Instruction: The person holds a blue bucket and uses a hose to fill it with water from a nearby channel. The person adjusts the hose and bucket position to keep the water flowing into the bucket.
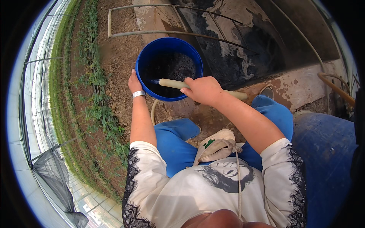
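Note:
A round blue plastic bucket [141,61] stands before me with dark, frothy liquid [174,65] inside. My left hand [134,82] rests against the outside of its left wall, fingers pointing up along it; how firmly it grips I cannot tell. Closed around a pale hose [172,83], my right hand [203,89] holds it over the near right part of the bucket. Water [154,81] comes out of the hose's end towards the bucket's left inner wall. Behind the right hand the hose shows again above the ground.
Beyond the bucket lies a walled tank [231,42] of dark, foamy liquid, with a metal ladder frame [137,33] across its edge. Crop rows [97,94] run along the left. A large blue barrel [322,148] stands at right, below a tan corrugated hose [342,92].

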A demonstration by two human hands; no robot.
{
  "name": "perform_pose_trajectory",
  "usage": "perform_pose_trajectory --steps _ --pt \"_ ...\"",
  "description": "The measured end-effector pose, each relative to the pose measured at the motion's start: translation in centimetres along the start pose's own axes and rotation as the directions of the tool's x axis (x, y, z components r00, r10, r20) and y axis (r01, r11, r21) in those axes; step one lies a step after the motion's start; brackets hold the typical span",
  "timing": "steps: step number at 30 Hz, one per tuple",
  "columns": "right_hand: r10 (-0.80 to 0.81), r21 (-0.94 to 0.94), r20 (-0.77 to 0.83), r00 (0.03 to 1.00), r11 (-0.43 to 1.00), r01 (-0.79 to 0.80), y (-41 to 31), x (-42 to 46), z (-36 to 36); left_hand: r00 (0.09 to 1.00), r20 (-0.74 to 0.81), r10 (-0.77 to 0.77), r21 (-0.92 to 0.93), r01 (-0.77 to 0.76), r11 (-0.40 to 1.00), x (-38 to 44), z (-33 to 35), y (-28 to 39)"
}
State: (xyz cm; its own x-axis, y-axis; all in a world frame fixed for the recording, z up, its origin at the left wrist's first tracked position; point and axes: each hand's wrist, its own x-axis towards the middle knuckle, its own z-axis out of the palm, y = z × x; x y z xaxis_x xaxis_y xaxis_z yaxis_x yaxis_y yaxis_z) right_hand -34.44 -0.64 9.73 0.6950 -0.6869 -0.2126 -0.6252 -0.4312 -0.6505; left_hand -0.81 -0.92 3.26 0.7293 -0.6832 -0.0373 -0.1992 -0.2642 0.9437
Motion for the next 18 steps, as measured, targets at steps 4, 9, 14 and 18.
perform_pose_trajectory --steps 4,9,14,18 --pt "-0.047 0.006 -0.025 0.999 0.999 0.048 0.4 0.1 1.1 1.0 -0.016 0.007 -0.001 -0.007 1.0 -0.6 0.3 0.8" --pt "-0.019 -0.027 0.064 0.998 0.999 0.021 -0.1 0.0 0.6 0.999 -0.036 -0.007 -0.034 0.005 0.999 -0.7 0.2 0.9" --pt "-0.018 -0.029 -0.006 1.0 0.999 0.018 -0.3 0.2 0.3 1.0 -0.027 -0.011 -0.036 0.01 0.999 -0.3 -0.2 0.6" --pt "0.028 -0.005 -0.084 0.996 1.0 -0.029 0.0 0.5 -0.3 1.0 -0.019 -0.006 -0.039 0.005 0.999 -0.3 -0.1 0.6"
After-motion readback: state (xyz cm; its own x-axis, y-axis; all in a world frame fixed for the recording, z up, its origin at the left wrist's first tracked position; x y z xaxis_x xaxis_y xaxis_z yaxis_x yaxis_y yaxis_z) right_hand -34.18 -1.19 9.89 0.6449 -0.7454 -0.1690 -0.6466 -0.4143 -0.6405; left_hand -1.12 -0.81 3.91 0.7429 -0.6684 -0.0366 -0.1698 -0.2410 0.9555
